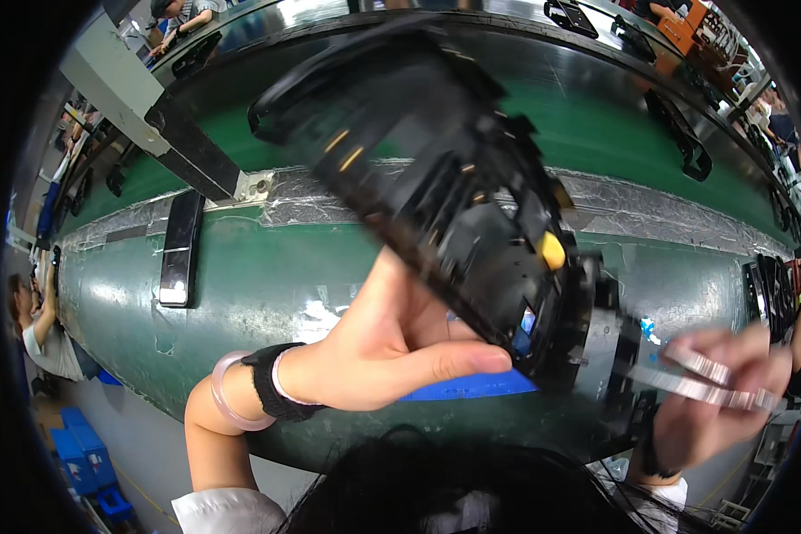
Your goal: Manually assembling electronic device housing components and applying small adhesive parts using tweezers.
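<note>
My left hand holds a black plastic device frame up close to the camera, tilted, with its inner ribs, gold contacts and a small yellow part showing. The thumb lies along its lower edge. A black strap and a pale pink bangle sit on that wrist. My right hand is blurred at the lower right and grips a thin silvery metal tool whose tip points toward the frame's lower end.
A green workbench with a silver tape strip runs across. A flat black phone-like slab lies at the left. More black parts lie on the far belt. A blue pad lies under my hands. Other people work at the edges.
</note>
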The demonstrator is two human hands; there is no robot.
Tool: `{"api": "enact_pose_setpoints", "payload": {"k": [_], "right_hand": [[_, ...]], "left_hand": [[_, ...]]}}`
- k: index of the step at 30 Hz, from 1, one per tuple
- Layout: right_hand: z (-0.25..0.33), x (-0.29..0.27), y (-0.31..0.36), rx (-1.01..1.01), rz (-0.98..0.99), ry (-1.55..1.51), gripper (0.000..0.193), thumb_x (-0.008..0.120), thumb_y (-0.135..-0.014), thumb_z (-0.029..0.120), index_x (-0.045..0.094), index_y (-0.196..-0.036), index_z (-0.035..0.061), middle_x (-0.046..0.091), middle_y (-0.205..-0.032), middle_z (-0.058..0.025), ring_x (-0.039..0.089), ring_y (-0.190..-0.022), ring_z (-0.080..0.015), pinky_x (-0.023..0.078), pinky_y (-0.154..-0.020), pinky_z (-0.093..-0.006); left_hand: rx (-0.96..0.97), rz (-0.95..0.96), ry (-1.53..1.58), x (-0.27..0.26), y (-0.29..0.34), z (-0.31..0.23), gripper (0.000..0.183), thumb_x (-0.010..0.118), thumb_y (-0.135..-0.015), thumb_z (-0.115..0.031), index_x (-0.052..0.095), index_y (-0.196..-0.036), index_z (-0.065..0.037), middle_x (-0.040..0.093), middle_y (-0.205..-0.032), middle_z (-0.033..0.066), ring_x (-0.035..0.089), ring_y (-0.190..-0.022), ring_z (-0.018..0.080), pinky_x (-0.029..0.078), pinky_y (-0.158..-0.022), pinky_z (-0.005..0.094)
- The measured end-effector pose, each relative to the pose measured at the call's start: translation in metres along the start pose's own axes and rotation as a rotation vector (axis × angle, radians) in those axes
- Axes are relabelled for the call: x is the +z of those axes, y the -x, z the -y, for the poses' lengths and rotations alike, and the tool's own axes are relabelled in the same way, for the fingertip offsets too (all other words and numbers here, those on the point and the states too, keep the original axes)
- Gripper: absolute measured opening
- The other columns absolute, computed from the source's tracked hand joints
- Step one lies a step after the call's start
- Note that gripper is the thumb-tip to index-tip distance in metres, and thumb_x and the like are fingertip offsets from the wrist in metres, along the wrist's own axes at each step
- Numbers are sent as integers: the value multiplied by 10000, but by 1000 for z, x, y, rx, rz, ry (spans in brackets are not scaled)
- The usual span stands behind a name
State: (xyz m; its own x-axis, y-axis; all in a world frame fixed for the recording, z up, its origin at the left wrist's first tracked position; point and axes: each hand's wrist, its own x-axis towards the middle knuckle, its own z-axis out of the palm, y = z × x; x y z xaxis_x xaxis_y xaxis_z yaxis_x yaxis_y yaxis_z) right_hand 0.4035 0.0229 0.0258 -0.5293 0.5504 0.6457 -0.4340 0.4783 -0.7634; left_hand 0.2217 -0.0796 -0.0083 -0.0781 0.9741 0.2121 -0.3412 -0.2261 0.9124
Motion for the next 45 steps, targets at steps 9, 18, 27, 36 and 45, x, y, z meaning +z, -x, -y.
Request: {"api": "enact_pose_setpoints", "payload": {"k": [9, 18, 27, 36, 45], "right_hand": [[12, 25, 17, -132, 165, 367, 317, 582, -605, -10, 300, -720, 79, 403, -737, -98, 519, -625, -252, 486, -533, -242], [11, 24, 18, -183, 145, 401, 307, 574, -619, -2, 296, -720, 81, 412, -699, -86, 524, -602, -244, 479, -518, -247], [-1, 23, 7, 223, -256, -101, 311, 592, -595, -16, 318, -721, 61, 498, -637, -132, 544, -611, -295, 490, -514, -374], [3, -31, 4, 155, -413, 215, 207, 500, -628, -66, 335, -731, 6, 491, -671, -133, 537, -582, -243, 488, -523, -308], [-39, -117, 59, 159, 92, 980, 165, 541, -553, -124, 480, -647, -4, 539, -643, -98, 551, -595, -176, 439, -501, -230]], "left_hand": [[-101, -121, -101, 7, 7, -2, 234, 532, -652, 34, 459, -874, 46, 525, -796, 86, 508, -731, 117, 433, -633, 213], [-411, -13, -478, -3, 16, -8, 335, 543, -652, -43, 427, -958, 30, 492, -891, 84, 462, -821, 140, 367, -719, 244], [-723, 28, -526, -4, 18, -12, 244, 502, -689, -94, 477, -899, 26, 537, -762, 83, 491, -731, 113, 392, -661, 230], [121, -208, -241, 0, -12, -6, 452, 516, -666, -7, 299, -1061, 23, 474, -922, 132, 449, -885, 178, 400, -722, 254], [-25, -373, -1463, -66, -188, 1, 406, 520, -654, -390, 471, -708, 9, 484, -611, 46, 443, -572, 66, 367, -527, 194]]}}
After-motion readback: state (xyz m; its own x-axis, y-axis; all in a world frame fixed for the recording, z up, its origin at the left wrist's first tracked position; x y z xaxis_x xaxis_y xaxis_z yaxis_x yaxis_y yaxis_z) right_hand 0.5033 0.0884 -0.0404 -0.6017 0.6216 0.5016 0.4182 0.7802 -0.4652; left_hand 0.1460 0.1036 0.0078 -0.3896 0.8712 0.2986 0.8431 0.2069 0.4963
